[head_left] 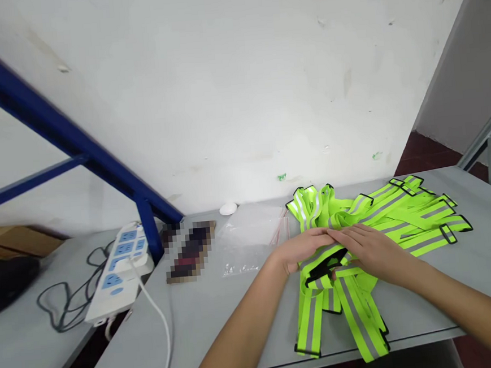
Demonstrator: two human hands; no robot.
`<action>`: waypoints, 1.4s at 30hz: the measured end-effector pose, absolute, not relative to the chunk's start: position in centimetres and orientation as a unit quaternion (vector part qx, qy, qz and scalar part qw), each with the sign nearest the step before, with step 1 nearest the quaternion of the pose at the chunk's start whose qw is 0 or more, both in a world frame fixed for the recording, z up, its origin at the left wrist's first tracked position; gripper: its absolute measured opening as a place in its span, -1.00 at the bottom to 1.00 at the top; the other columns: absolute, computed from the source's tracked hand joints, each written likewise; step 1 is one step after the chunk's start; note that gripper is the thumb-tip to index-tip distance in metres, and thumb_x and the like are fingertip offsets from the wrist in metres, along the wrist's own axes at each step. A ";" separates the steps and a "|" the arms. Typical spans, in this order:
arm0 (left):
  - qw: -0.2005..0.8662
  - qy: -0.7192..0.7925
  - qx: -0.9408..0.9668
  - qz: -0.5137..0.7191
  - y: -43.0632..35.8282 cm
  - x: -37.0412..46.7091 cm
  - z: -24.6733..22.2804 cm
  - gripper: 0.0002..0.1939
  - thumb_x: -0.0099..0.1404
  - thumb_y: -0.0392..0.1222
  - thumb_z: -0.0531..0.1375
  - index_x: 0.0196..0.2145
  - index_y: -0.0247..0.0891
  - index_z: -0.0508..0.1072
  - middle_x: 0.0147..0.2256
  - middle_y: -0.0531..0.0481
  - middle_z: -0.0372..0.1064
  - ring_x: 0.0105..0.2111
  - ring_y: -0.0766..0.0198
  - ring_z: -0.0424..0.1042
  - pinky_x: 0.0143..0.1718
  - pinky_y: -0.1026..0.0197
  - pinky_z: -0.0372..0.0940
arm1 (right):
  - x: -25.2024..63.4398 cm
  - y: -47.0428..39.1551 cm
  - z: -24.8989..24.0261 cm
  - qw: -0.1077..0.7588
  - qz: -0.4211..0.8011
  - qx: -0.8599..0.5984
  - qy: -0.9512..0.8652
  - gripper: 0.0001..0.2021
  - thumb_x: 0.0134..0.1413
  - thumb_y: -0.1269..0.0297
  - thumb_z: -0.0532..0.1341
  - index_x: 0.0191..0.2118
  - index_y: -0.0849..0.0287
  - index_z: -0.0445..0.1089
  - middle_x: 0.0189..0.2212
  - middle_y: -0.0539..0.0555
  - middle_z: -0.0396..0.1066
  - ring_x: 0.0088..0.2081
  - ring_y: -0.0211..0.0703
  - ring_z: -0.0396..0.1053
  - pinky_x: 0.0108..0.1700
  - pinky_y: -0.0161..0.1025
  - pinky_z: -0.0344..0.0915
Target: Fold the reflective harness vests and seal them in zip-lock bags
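Note:
A heap of neon-green reflective straps with grey stripes and black buckles lies on the grey table. At its near left, my left hand is closed around a folded reflective strap, with the thumb low on the near side. From the right, my right hand grips the same folded strap. Its fingers lie over the top and meet the left fingertips. A dark opening shows inside the fold below the hands. Several strap ends hang toward the table's front edge, with black buckles at their tips. The palms hide part of the fold.
Clear plastic bags lie left of my hands, beside a blurred phone-like object and a white oval object. A white power strip with cables sits farther left by a blue metal frame. A white wall stands behind.

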State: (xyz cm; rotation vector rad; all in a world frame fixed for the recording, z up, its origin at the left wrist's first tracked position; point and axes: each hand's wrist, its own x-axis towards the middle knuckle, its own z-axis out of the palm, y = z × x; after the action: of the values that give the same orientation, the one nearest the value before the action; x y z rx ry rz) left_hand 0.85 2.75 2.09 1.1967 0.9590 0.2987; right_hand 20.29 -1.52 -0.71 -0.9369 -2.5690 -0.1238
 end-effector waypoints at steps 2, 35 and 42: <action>0.705 0.438 0.537 0.149 2.8 0.6 2.4 -0.59 0.15 0.00 0.24 -0.06 -0.18 0.46 -0.10 -0.03 0.48 -0.07 0.10 0.43 -0.08 0.12 0.32 | 20.8 -0.5 -0.9 0.213 -0.070 -0.318 -0.921 -0.36 0.02 0.61 0.05 0.26 0.24 0.04 -0.15 0.19 0.48 -0.15 0.01 0.44 -0.09 -0.01 0.37; 0.554 0.453 0.516 0.471 2.7 2.8 2.2 -0.78 0.24 -0.01 0.17 -0.36 -0.19 0.26 -0.52 0.12 0.24 -0.45 0.32 0.29 -0.33 0.27 0.20 | 26.5 1.4 2.4 0.301 0.055 -0.517 -0.799 -0.69 0.23 0.10 0.12 -0.01 0.13 0.40 -0.14 0.14 0.53 -0.18 0.04 0.45 -0.14 -0.09 0.27; 0.527 0.445 0.536 0.487 1.0 3.8 4.4 -0.77 0.17 -0.04 0.23 -0.29 -0.18 0.31 -0.43 0.12 0.23 -0.50 0.39 0.20 -0.44 0.31 0.14 | 26.2 1.8 1.6 0.263 -0.053 -0.476 -0.838 -0.75 0.26 0.25 0.10 -0.02 0.19 0.39 -0.25 0.18 0.55 -0.27 -0.04 0.46 -0.15 -0.09 0.11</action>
State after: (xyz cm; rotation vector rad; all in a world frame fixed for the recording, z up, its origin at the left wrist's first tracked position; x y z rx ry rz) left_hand 3.79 1.00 4.35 1.2817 1.0642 1.1640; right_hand 26.16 1.84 1.61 -1.2870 -2.2664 -0.1440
